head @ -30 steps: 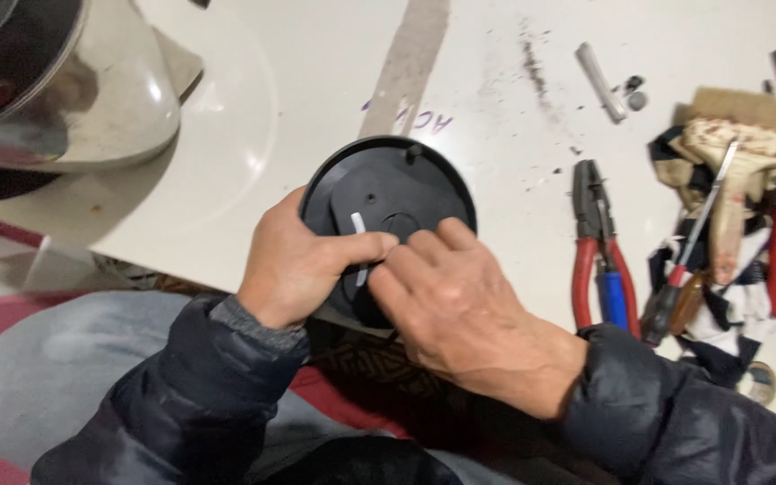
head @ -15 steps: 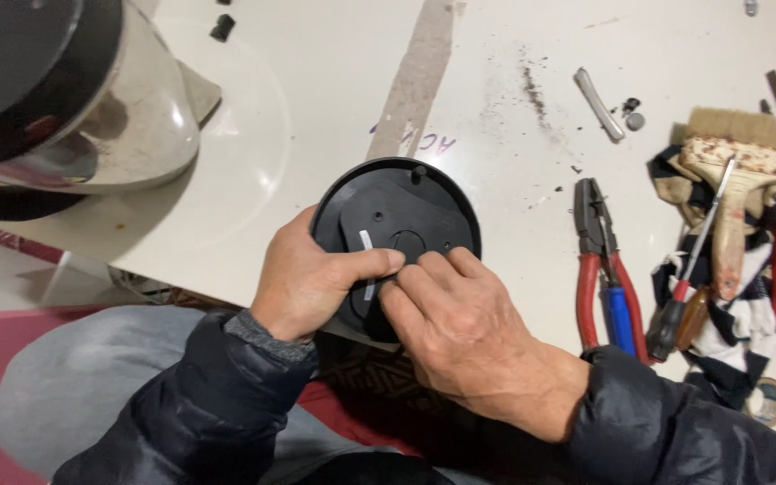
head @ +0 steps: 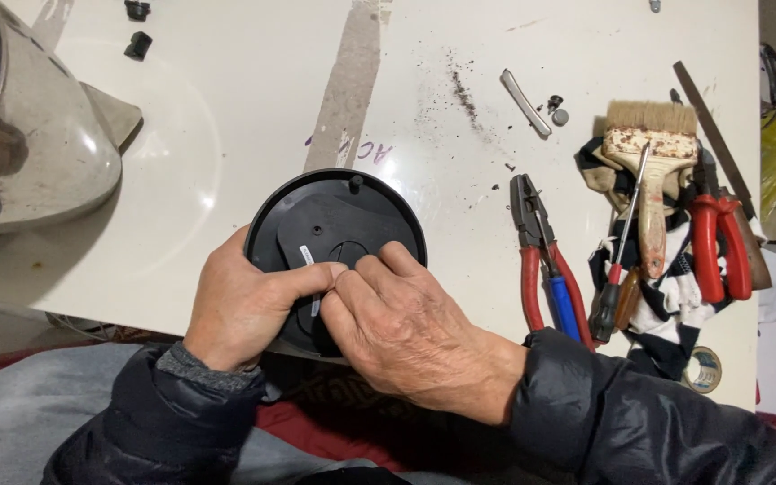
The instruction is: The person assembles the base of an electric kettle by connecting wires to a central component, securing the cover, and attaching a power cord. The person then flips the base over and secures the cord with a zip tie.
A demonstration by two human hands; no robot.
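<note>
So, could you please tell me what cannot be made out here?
Head view:
- Near part of the black round base: hidden by left hand and right hand.
- Metal kettle: cut off by the left edge.
- Small white piece at the thumbs: too small to identify.

The near half of the black round base (head: pixel 334 224) lies under the left hand (head: pixel 244 305) and the right hand (head: pixel 406 332), so the grip of either on it cannot be made out; only a sliver of a small white strip (head: pixel 307 256) shows above the left thumb. Far left of the base, the steel kettle (head: pixel 29 144) is cut off by the picture's edge. Right of the base, the striped cloth (head: pixel 648 305) is partly hidden under the paintbrush (head: pixel 650 171) and screwdriver (head: pixel 621 260). Two tiny black bits (head: pixel 137 27) on the tabletop (head: pixel 226 117) are too small to tell.
</note>
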